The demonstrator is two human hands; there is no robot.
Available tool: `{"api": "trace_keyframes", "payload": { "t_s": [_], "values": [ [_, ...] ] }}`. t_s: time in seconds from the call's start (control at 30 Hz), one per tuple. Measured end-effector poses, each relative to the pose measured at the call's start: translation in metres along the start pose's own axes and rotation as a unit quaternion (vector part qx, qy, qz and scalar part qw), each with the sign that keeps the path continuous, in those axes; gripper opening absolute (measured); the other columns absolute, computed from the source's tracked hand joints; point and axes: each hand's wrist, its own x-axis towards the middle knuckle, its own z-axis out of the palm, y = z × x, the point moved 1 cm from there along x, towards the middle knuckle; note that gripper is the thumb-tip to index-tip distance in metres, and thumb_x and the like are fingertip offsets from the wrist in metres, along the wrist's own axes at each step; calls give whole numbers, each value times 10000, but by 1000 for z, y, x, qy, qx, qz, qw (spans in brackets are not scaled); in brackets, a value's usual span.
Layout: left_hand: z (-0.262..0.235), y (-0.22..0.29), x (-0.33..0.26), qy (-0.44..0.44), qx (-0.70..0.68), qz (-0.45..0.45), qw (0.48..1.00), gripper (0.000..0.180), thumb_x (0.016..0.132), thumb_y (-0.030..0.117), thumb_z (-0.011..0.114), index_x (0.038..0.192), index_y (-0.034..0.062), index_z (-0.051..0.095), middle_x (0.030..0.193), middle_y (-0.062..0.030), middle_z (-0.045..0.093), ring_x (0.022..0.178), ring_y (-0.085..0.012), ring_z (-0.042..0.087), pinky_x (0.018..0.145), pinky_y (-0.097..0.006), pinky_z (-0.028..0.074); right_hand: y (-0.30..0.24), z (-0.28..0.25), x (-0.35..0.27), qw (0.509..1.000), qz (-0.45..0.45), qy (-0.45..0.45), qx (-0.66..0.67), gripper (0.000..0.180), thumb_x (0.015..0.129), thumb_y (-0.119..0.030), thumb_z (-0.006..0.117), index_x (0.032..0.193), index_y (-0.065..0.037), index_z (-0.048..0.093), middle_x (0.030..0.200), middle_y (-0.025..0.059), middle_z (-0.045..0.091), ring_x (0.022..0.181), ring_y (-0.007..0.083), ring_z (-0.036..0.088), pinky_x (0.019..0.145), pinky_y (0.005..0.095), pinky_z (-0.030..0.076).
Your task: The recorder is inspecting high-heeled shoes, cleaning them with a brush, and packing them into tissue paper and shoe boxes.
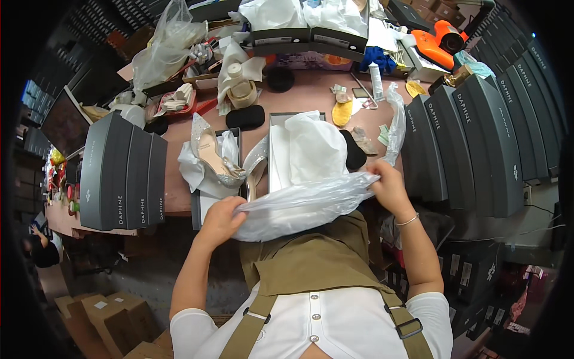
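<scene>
Hands grip a clear plastic bag [299, 206] at both ends, left hand [220, 220] and right hand [387, 186] stretching it flat above the table edge; beyond lie an open box [276, 149] with tissue and glittery heels [215, 152].

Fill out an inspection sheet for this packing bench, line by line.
Surface: pinkish-brown bench, mostly covered.
Job's things: clear plastic bag stretched between both hands; open shoe box lined with white tissue paper; glittery silver heeled shoe on a box lid beside it.
Clutter: tape roll, black pads, insoles, loose bags.
Grippers: left hand and right hand both grip the bag.
Cables: thin cord at right.
Surroundings: stacks of grey shoe boxes on both sides, cartons on the floor.
</scene>
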Motion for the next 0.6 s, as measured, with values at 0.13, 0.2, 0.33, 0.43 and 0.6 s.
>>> {"api": "trace_keyframes", "payload": {
  "t_s": [0.13,0.2,0.33,0.43,0.6],
  "values": [
    [-3,-32,-16,109,-70,-53,990,204,748,41,597,941,-18,621,837,-130,629,764,-247,618,714,-334,484,4,-4,-11,884,244,13,398,69,913,-59,548,981,-69,545,734,-38,542,572,19,444,498,181,331],
    [0,-44,-25,175,-134,-102,970,175,752,0,593,924,-20,622,807,-81,635,738,-178,613,690,-311,482,-8,7,-4,842,240,88,475,147,904,-49,561,1050,-50,551,737,-28,555,577,25,471,506,174,358],
    [21,-64,-37,195,-525,-148,815,131,806,-24,649,926,11,614,826,-3,622,743,-62,561,670,-216,452,-22,-7,-3,888,251,-120,366,277,873,-11,575,1148,-35,552,806,-9,587,678,52,546,611,179,434],
    [21,-59,-38,183,-489,-142,841,187,787,-27,686,953,10,607,833,-13,626,750,-68,570,698,-212,460,-32,11,-6,904,222,-109,349,271,818,26,589,1085,-25,577,852,-5,602,730,70,562,664,221,461],
    [3,-72,-47,143,-386,-155,898,236,750,-92,651,962,-3,597,847,-24,618,781,-76,573,696,-215,463,-6,12,-7,921,216,-70,318,197,815,24,568,1003,-30,586,822,-13,593,685,60,528,622,215,442]
  ]
}}
